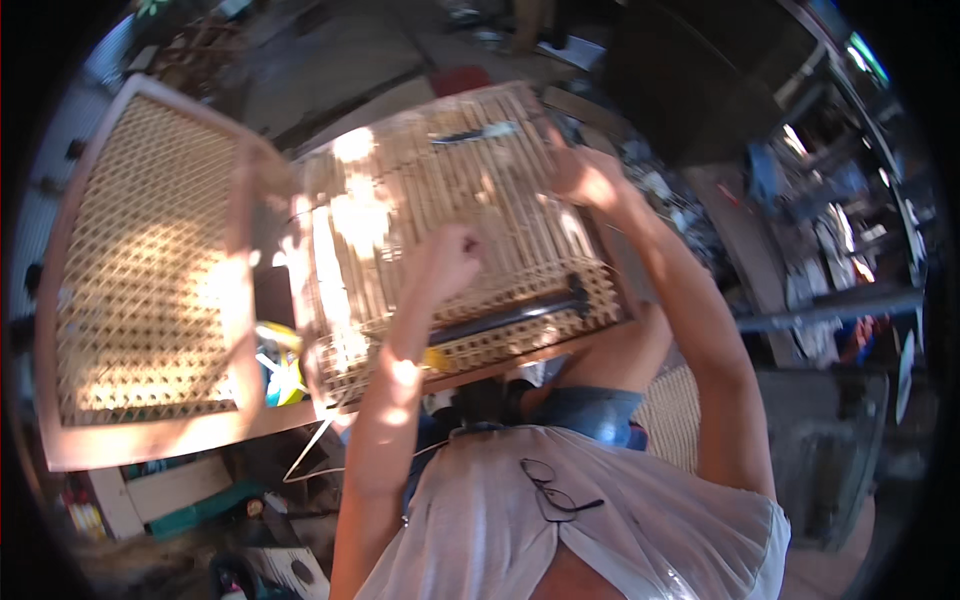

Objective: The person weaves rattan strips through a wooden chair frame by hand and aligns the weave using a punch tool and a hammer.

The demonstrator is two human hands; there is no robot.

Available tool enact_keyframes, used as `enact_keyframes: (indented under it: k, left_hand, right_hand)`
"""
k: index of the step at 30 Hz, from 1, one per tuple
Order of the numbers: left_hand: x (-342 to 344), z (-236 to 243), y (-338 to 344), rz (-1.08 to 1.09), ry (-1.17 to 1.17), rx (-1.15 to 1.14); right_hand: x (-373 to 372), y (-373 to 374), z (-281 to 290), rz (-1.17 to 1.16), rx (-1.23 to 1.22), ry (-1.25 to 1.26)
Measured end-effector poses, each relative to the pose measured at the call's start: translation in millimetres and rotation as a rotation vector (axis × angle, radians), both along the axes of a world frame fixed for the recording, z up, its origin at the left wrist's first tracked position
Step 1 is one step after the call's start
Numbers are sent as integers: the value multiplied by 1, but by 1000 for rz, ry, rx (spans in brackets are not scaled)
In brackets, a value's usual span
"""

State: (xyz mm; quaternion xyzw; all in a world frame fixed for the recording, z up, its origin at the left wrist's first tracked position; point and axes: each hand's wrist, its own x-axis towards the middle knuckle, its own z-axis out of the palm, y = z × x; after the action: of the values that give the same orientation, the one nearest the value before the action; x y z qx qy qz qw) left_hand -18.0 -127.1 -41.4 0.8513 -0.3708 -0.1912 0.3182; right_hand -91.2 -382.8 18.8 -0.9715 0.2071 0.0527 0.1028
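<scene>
Across my lap lies a wooden-framed panel with cane strips (400, 215) running lengthwise, and open cane weave (600, 290) along its near side. My left hand (450, 258) is closed in a fist over the middle of the strips; anything inside it is hidden. At the panel's right edge, toward the far corner, is my right hand (588, 178), its fingers blurred. On the near weave rests a black hammer-like tool (510, 315), its thicker end to the right. A knife (475, 133) with a pale blade and dark handle lies near the far edge.
A second framed panel (150, 260) of finished cane weave stands at the left. Next to it are a yellow item (285, 365) and a loose pale strand (305, 455). Cluttered shelving (830, 310) lines the right side. Glasses (555, 490) hang on my shirt.
</scene>
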Motion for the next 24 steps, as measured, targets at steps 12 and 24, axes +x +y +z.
enact_keyframes:
  k: [12,24]
  left_hand:
    - [-22,36,1,-127,-20,43]
    - [-45,141,135,-273,13,-95]
  right_hand:
    - [-93,-108,-117,310,-261,-400]
    - [-161,-185,-46,-40,-635,-298]
